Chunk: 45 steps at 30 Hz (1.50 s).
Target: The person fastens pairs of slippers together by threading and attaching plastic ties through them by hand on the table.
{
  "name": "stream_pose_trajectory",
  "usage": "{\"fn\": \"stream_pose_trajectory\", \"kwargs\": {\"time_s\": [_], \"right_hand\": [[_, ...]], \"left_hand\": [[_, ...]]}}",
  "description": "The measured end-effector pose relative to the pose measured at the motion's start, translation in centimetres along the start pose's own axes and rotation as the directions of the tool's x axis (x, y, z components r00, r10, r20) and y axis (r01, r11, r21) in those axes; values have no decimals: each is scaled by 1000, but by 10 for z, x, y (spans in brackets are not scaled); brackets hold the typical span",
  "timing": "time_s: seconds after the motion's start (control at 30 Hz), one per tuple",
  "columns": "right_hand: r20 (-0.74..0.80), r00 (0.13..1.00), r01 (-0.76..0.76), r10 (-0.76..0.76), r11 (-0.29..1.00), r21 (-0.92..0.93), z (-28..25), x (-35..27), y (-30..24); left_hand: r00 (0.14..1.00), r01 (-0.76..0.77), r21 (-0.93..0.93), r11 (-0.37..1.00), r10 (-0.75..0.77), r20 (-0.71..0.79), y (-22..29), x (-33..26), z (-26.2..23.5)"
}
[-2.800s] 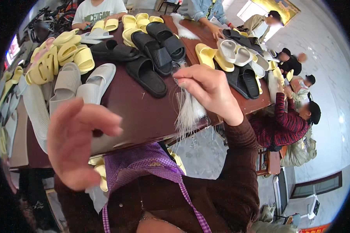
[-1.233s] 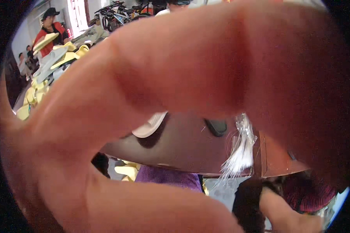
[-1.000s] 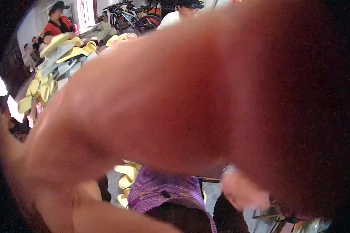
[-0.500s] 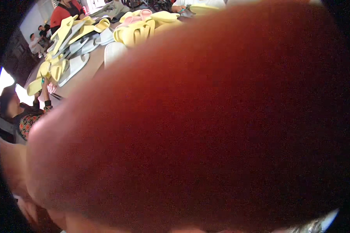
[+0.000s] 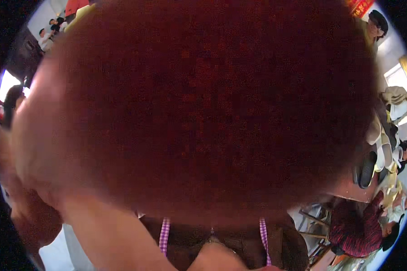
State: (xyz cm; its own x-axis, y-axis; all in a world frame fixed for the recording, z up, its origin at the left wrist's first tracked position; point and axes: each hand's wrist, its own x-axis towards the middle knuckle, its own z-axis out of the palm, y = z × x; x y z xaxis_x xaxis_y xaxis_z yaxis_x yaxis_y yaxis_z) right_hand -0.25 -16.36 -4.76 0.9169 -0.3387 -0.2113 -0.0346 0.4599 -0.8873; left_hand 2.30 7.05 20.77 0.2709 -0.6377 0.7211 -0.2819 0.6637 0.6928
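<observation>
A big hand (image 5: 203,113) is right up against the camera. It fills nearly the whole view as a dark red blur. It seems to come from the person's left arm (image 5: 108,235), which rises from the lower left. I cannot tell if this left hand is open or closed, or if it holds anything. It looks like it is touching or fixing the camera on the head. To do that well, I think the hand should move slowly, keep its touch light, and stay off the lens.

The right hand cannot be made out. Only a small skin-coloured bump (image 5: 219,257) shows at the bottom edge.

Below the hand, I see a dark top with purple checked straps (image 5: 165,230). At the right edge of the view, a brown table corner (image 5: 352,192) peeks out, with black slippers (image 5: 365,169) and pale slippers (image 5: 384,151) on it. A person in a dark red top (image 5: 352,228) sits beside that corner.
</observation>
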Motion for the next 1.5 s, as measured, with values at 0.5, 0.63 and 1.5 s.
{"fn": "stream_pose_trajectory", "kwargs": {"time_s": [0.5, 0.63, 1.5], "right_hand": [[89, 992, 107, -84, 947, -304, -111, -136, -43], [91, 994, 97, -67, 916, -389, -123, -154, -43], [-179, 873, 104, -454, 531, -841, -156, -227, -176]], "left_hand": [[668, 625, -143, 767, -621, -410, -193, -50, -14], [531, 639, -486, 597, -799, -283, -254, -59, -8], [638, 596, -18, 803, -487, -597, -245, 9, -88]]}}
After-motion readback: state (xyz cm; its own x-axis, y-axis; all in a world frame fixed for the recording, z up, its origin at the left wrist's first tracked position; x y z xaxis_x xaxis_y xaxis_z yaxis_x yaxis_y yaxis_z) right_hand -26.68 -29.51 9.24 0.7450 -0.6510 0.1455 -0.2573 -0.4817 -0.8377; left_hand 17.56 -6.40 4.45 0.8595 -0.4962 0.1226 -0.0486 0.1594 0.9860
